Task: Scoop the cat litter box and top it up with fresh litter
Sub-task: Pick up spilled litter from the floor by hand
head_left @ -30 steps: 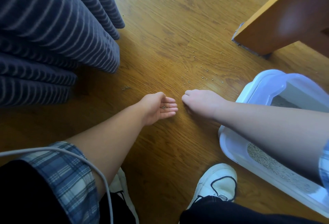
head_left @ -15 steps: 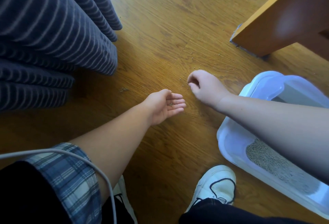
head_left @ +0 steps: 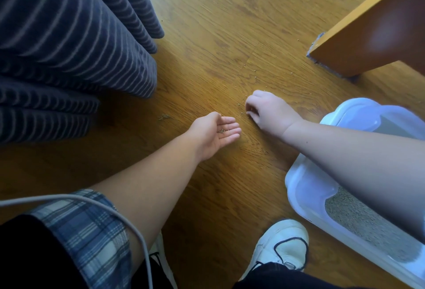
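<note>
Bare wooden floor (head_left: 218,36) lies open from the middle to the top edge, a wide lane between the dark striped fabric (head_left: 69,47) bulging in from the left and the wooden furniture panel (head_left: 368,36) at upper right. The white litter box (head_left: 299,187) blocks the right side. The left hand (head_left: 216,132) and right hand (head_left: 269,114) leave only a narrow gap mid-floor. A white shoe (head_left: 280,240) bounds the near edge.

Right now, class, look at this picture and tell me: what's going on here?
A person leaning over the wooden floor is gathering spilled litter grains. The left hand lies cupped, palm up, with a few grains in it. The right hand, fingers curled, seems to pinch more off the floor. The white litter box, holding litter, sits under the right forearm.
</note>
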Tool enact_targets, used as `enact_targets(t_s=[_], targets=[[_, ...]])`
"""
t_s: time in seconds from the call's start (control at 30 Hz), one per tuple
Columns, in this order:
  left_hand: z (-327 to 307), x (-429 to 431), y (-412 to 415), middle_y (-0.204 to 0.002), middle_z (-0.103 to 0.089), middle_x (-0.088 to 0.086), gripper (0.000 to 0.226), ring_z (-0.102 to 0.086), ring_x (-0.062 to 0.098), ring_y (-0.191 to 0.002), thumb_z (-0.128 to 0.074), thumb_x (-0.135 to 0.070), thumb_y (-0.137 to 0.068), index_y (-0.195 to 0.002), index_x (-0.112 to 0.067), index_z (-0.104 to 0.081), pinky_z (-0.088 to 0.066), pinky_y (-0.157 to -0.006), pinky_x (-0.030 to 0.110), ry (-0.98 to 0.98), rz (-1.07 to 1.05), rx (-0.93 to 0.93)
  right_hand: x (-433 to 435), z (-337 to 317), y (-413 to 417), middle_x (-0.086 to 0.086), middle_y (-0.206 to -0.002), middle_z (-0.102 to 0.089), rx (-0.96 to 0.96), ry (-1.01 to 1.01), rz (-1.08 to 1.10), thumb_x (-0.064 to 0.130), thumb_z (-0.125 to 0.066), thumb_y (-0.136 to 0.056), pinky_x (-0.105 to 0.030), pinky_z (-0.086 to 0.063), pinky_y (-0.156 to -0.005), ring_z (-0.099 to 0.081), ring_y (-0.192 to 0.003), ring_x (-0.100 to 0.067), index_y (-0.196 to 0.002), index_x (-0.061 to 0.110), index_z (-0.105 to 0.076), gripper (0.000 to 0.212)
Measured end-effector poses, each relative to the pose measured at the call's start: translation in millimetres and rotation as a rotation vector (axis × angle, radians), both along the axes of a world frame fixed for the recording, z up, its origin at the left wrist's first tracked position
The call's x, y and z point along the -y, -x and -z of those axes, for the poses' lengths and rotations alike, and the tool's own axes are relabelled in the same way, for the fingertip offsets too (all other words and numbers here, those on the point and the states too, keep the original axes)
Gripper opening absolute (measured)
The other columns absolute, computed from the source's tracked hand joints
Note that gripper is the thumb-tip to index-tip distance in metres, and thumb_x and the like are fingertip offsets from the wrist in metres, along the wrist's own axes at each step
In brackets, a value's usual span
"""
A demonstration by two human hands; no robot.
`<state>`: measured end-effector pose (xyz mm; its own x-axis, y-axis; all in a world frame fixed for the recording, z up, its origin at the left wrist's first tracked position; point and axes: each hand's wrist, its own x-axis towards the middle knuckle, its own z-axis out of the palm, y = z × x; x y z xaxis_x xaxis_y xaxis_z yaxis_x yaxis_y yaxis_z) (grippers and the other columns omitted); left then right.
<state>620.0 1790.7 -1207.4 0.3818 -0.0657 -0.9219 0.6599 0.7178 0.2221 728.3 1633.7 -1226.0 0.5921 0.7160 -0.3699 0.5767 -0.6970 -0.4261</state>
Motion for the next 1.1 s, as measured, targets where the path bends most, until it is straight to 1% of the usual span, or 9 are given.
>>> enact_targets(t_s=[0.17, 0.23, 0.3, 0.43, 0.53, 0.67, 0.83, 0.93, 1.1], targets=[[1.1, 2.8, -0.9, -0.112, -0.066, 0.021, 0.035, -0.068, 0.030, -0.101, -0.032, -0.012, -0.100, -0.112, 0.005, -0.060, -0.060, -0.075, 0.036, -0.004, -0.011, -0.002, -1.5, 0.8, 4.3, -0.007, -0.102, -0.055, 0.016, 0.055, -0.045, 0.020, -0.054, -0.096, -0.045, -0.049, -0.084, -0.054, -0.102, -0.029, -0.097, 0.011, -0.061, 0.011], [1.7, 4.6, -1.0, -0.113, -0.065, 0.022, 0.035, -0.068, 0.031, -0.101, -0.032, -0.012, -0.100, -0.111, 0.005, -0.060, -0.060, -0.076, 0.036, -0.001, -0.009, -0.006, -4.2, -2.3, 4.0, -0.003, -0.099, -0.054, -0.016, 0.045, -0.004, 0.021, -0.054, -0.094, -0.039, -0.047, -0.084, -0.054, -0.098, -0.025, -0.097, 0.014, -0.061, 0.011], [1.4, 7.8, -2.5, -0.113, -0.064, 0.023, 0.034, -0.067, 0.031, -0.102, -0.031, -0.012, -0.101, -0.109, 0.005, -0.059, -0.060, -0.078, 0.037, 0.010, -0.004, 0.000, -7.4, -9.1, 5.6, 0.005, -0.093, -0.052, -0.091, -0.048, 0.024, 0.019, -0.057, -0.092, -0.033, -0.044, -0.081, -0.052, -0.088, -0.018, -0.094, 0.017, -0.062, 0.007], [0.5, 13.9, -5.6, -0.105, -0.063, 0.022, 0.033, -0.066, 0.033, -0.099, -0.032, -0.014, -0.103, -0.108, 0.006, -0.058, -0.059, -0.083, 0.041, 0.053, -0.091, 0.029, -7.5, -20.1, 17.9, 0.012, -0.087, -0.052, -0.211, -0.165, -0.068, 0.016, -0.062, -0.091, -0.020, -0.037, -0.075, -0.048, -0.080, -0.006, -0.098, 0.017, -0.071, 0.012], [0.6, 13.3, -6.1, -0.108, -0.066, 0.021, 0.036, -0.068, 0.029, -0.099, -0.031, -0.016, -0.104, -0.110, 0.005, -0.059, -0.059, -0.081, 0.037, 0.032, -0.055, 0.024, -3.1, -14.7, 7.3, 0.006, -0.095, -0.060, -0.127, -0.159, 0.058, 0.015, -0.059, -0.093, -0.025, -0.041, -0.082, -0.058, -0.092, -0.016, -0.101, 0.016, -0.070, 0.014], [0.6, 6.8, -5.7, -0.110, -0.066, 0.020, 0.037, -0.068, 0.028, -0.100, -0.030, -0.017, -0.104, -0.109, 0.003, -0.061, -0.060, -0.078, 0.035, 0.011, -0.041, 0.002, -9.5, -7.8, -13.3, -0.001, -0.103, -0.061, -0.042, -0.075, 0.168, 0.017, -0.058, -0.095, -0.033, -0.044, -0.087, -0.058, -0.100, -0.021, -0.102, 0.016, -0.066, 0.011], [1.5, 1.1, -2.7, -0.113, -0.065, 0.020, 0.037, -0.068, 0.028, -0.100, -0.030, -0.016, -0.104, -0.110, 0.003, -0.061, -0.060, -0.076, 0.034, 0.002, -0.062, -0.004, -21.3, 1.2, -14.8, 0.004, -0.104, -0.057, -0.059, 0.002, 0.060, 0.023, -0.059, -0.095, -0.040, -0.048, -0.087, -0.055, -0.105, -0.020, -0.099, 0.022, -0.063, 0.006], [1.9, -2.9, -2.0, -0.112, -0.066, 0.020, 0.037, -0.068, 0.028, -0.100, -0.031, -0.016, -0.103, -0.113, 0.003, -0.061, -0.061, -0.076, 0.035, 0.002, -0.065, 0.004, -20.9, 3.9, -13.9, 0.004, -0.103, -0.057, -0.039, -0.015, 0.004, 0.022, -0.059, -0.094, -0.041, -0.049, -0.084, -0.054, -0.105, -0.021, -0.098, 0.020, -0.062, 0.005], [3.3, -4.1, -0.3, -0.111, -0.067, 0.020, 0.037, -0.069, 0.029, -0.100, -0.032, -0.015, -0.102, -0.115, 0.004, -0.060, -0.060, -0.075, 0.035, -0.003, -0.070, 0.003, -17.5, 7.0, -8.5, 0.002, -0.095, -0.056, 0.013, -0.046, -0.080, 0.017, -0.055, -0.094, -0.045, -0.051, -0.072, -0.051, -0.096, -0.022, -0.091, 0.019, -0.060, 0.006]])
